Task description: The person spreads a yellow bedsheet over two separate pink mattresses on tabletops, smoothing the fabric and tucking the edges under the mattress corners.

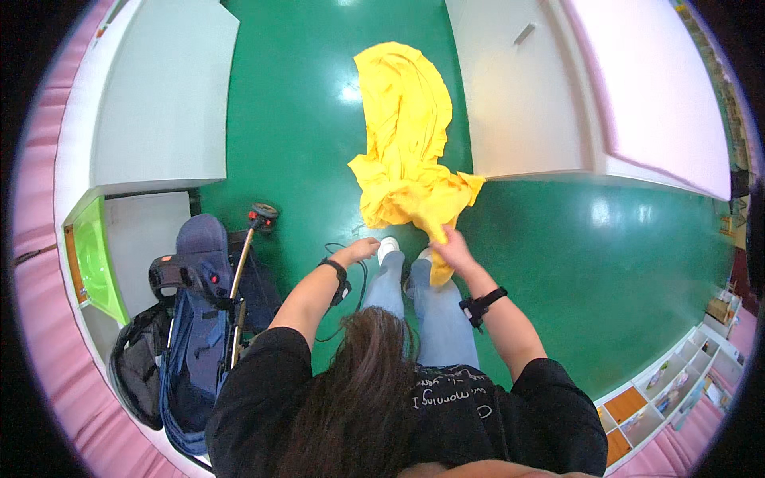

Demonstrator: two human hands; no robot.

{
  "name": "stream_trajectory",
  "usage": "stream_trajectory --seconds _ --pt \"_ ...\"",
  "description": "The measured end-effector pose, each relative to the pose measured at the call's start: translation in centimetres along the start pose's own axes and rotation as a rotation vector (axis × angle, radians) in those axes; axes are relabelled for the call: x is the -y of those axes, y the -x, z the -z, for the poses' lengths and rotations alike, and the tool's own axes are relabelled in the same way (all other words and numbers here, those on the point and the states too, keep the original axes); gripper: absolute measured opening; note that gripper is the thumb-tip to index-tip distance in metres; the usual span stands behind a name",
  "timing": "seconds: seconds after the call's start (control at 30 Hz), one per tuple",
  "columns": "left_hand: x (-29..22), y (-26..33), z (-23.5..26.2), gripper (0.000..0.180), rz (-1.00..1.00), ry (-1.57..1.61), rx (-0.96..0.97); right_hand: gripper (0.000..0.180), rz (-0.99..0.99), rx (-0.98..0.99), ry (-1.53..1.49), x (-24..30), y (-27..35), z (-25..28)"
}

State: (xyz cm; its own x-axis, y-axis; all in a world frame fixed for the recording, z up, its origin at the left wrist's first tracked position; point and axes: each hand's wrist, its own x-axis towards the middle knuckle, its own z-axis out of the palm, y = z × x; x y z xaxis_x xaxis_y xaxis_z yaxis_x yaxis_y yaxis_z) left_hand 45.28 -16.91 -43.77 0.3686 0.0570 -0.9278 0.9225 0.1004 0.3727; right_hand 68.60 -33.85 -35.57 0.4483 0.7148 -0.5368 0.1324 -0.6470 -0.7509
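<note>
A long, crumpled yellow cloth (402,119) lies spread over the green floor in front of my feet, its near end bunched up. My right hand (454,251) grips a gathered part of that near end, and a tail of fabric hangs below the fist over my right leg. Just left of the bunched end is my left hand (362,249), apart from the cloth. Its fingers are drawn together and nothing shows in them. Each wrist wears a black strap with a small device. The cloth's exact kind is not plain from its folds.
A folded dark blue stroller (199,319) stands at the left, near a white cabinet (167,95). Another white cabinet (522,95) borders the floor on the right. Open shelving (669,382) is at the lower right. A thin black cable (364,279) hangs by my left leg.
</note>
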Motion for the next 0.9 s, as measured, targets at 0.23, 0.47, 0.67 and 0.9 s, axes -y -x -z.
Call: stream_trajectory --seconds 0.23,0.47,0.67,0.9 --pt "-5.9 18.8 -1.8 0.059 -0.491 0.167 -0.142 0.036 0.587 0.488 0.157 20.1 15.4 -2.3" --pt "-1.1 23.4 1.3 0.037 -0.462 -0.308 -0.753 0.032 0.566 0.519 -0.006 31.7 19.8 2.2" --pt "3.3 29.9 4.4 0.017 -0.786 -0.350 -1.023 0.041 0.633 0.560 0.199 36.1 20.8 4.7" --pt "0.8 37.5 15.4 0.016 -0.953 0.208 -1.158 0.039 0.714 0.182 0.587 42.4 18.2 10.6"
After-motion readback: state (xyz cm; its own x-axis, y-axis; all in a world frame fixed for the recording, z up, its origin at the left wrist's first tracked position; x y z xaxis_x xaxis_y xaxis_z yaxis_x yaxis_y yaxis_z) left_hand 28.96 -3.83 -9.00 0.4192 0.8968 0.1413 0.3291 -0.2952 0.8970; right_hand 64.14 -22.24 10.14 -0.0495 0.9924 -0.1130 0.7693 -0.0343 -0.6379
